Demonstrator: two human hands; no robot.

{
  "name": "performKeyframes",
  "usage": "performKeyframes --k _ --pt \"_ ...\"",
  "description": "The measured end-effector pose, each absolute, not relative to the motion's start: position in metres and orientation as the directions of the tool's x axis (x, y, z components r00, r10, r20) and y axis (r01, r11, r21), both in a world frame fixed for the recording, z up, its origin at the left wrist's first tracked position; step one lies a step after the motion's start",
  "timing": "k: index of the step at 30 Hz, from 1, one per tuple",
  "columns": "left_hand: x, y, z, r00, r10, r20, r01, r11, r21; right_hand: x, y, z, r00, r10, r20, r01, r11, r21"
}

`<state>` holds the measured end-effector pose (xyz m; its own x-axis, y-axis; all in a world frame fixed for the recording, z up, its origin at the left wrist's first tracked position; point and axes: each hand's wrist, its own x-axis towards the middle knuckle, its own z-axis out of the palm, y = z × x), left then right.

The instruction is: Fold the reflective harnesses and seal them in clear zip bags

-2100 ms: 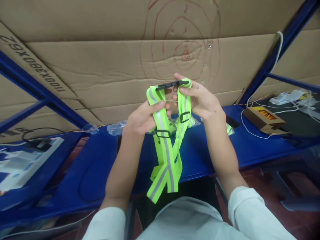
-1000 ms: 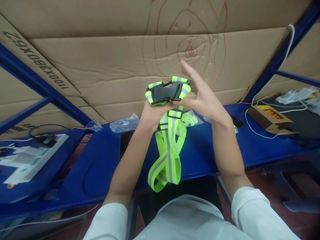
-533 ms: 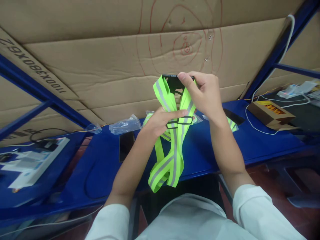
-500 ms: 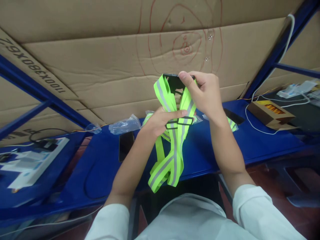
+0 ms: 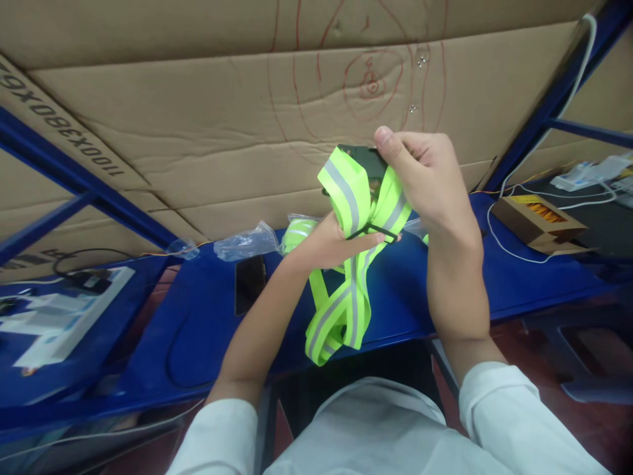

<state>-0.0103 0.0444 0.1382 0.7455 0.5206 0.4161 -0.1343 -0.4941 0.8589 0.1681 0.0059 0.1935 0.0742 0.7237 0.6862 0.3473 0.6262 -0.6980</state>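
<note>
A neon-yellow reflective strap [image 5: 354,297] with a grey stripe hangs in folded loops over the front of the blue table. My left hand [image 5: 329,247] is closed around its middle, the thumb lying along a black slider buckle [image 5: 376,232]. Higher up, my right hand [image 5: 428,175] pinches the upper loop by a dark, flat black piece [image 5: 363,161], which looks like a buckle or panel. The strap's folds partly cover that piece, and the fingers behind it are hidden.
On the blue table [image 5: 208,330] lie a phone [image 5: 250,285], a clear plastic bag [image 5: 247,243] and a bagged neon strap [image 5: 298,231]. An open cardboard box [image 5: 541,223] and a white cable stand at right. Cardboard sheeting [image 5: 198,132] rises behind. White power strips lie at left.
Both hands have shifted slightly right with the strap. The right hand has turned the upper loop, so the strap's left fold now faces me more broadly and the slider buckle is tilted.
</note>
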Motion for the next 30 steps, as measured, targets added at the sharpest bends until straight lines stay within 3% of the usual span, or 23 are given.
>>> performKeyframes --k 4,9,13,15,18,22,27,30 --pt "-0.016 0.049 0.143 0.808 0.392 0.44 -0.105 -0.639 0.762 0.175 0.024 0.184 0.001 0.756 0.655 0.396 0.601 -0.694" --pt "-0.023 0.054 0.146 0.824 0.418 0.383 -0.156 -0.483 0.862 0.179 0.021 0.186 -0.195 0.718 0.668 0.558 0.642 -0.527" --pt "-0.03 0.061 0.143 0.805 0.478 0.352 -0.127 -0.44 0.889 0.176 0.006 0.189 -0.509 0.683 0.524 0.54 0.728 -0.423" --pt "-0.034 0.064 0.143 0.802 0.488 0.343 -0.115 -0.437 0.892 0.172 0.005 0.187 -0.574 0.656 0.489 0.537 0.753 -0.38" --pt "-0.036 0.065 0.145 0.776 0.543 0.321 -0.127 -0.364 0.923 0.166 0.012 0.183 -0.554 0.665 0.501 0.596 0.737 -0.32" --pt "-0.034 0.064 0.148 0.783 0.588 0.2 -0.148 -0.135 0.98 0.164 0.018 0.181 -0.514 0.688 0.513 0.653 0.701 -0.286" --pt "-0.03 0.062 0.149 0.848 0.508 0.153 -0.21 0.056 0.976 0.165 0.001 0.192 -0.472 0.669 0.574 0.614 0.717 -0.331" --pt "-0.026 0.057 0.147 0.905 0.387 0.175 -0.195 0.013 0.981 0.167 -0.016 0.201 -0.359 0.681 0.638 0.627 0.682 -0.375"
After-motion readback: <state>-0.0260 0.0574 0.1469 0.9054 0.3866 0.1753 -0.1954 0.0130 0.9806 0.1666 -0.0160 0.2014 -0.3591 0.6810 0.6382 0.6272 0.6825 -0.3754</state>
